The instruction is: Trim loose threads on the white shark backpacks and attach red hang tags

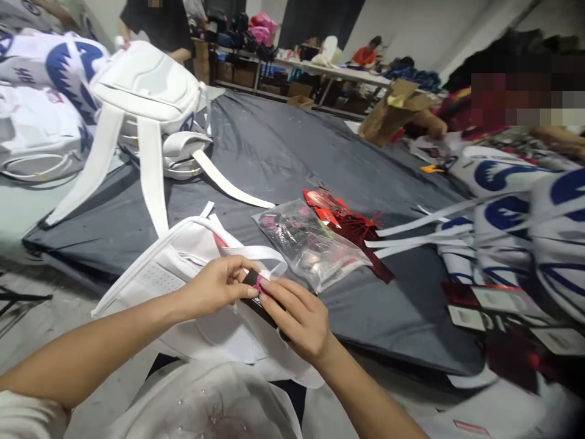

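In front of my body a white bag (164,277) rests at the table's near edge, with a white strap loop (262,256) at its top. Just above it, my left hand (222,283) pinches a black strip (251,278) that carries white print. A small magenta piece (258,283) sits on the strip between my fingertips; its exact kind is unclear. My right hand (297,314) is closed around the strip's other side, thumb and fingers near the magenta piece. Part of the strip is hidden under my right fingers.
A clear plastic bag (311,247) and red tags with dark strings (338,213) lie beyond my hands. White bags (146,85) with long straps stand at left; more blue-and-white bags (503,207) are at right. A cardboard box (388,116) and another person's hand (434,125) are farther back.
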The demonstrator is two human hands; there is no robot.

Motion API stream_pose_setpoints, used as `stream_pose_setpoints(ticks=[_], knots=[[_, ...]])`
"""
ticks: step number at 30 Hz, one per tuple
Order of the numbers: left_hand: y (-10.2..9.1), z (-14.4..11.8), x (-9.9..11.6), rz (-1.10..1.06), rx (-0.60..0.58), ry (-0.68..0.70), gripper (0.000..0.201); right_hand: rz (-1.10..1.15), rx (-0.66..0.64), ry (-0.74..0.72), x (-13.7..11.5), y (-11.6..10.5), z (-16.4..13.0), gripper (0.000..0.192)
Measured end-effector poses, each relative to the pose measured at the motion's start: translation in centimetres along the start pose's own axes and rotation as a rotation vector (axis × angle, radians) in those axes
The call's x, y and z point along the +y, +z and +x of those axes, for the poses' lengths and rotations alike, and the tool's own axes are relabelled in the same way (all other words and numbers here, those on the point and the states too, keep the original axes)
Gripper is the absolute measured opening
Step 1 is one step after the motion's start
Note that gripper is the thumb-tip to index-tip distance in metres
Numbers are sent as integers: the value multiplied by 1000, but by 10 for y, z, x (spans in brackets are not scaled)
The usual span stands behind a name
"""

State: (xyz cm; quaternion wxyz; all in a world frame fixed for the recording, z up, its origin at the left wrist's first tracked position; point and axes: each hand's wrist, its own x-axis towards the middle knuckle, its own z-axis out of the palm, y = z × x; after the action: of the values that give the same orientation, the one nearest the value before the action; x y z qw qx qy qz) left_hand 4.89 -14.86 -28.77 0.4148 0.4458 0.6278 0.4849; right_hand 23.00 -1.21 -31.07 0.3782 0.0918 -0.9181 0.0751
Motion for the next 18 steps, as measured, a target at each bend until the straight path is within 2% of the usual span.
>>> stream_pose_setpoints(ticks=[2, 4, 6, 9, 11, 13, 14, 15, 17, 18], knots=[[-6, -7, -10, 130, 163, 76, 17, 106, -81, 24, 0, 5, 5, 47], [-13, -17, -17, 354, 304, 215, 11, 180, -68, 155, 0, 8, 11, 51], [-17, -27, -23, 518, 334, 375, 10, 244, -41, 271, -3, 11, 18, 43], [-20, -38, -33, 639, 351, 603, 11, 299, -167, 279, -8, 13, 35, 25], [-29, -44, -41, 755, 478, 704, 25, 259, -172, 296, -9, 14, 48, 23], [-44, -52, -50, 899, 700, 644, 50, 203, -77, 363, -8, 16, 61, 19], [-53, -57, -55, 946, 786, 540, 60, 196, -37, 396, -7, 18, 67, 15], [-62, -61, -58, 960, 823, 409, 67, 203, -23, 421, -8, 22, 73, 14], [-75, -67, -65, 913, 769, 195, 70, 220, -93, 443, -10, 33, 82, 17], [-80, -69, -67, 885, 718, 149, 68, 217, -177, 452, -12, 40, 85, 21]])
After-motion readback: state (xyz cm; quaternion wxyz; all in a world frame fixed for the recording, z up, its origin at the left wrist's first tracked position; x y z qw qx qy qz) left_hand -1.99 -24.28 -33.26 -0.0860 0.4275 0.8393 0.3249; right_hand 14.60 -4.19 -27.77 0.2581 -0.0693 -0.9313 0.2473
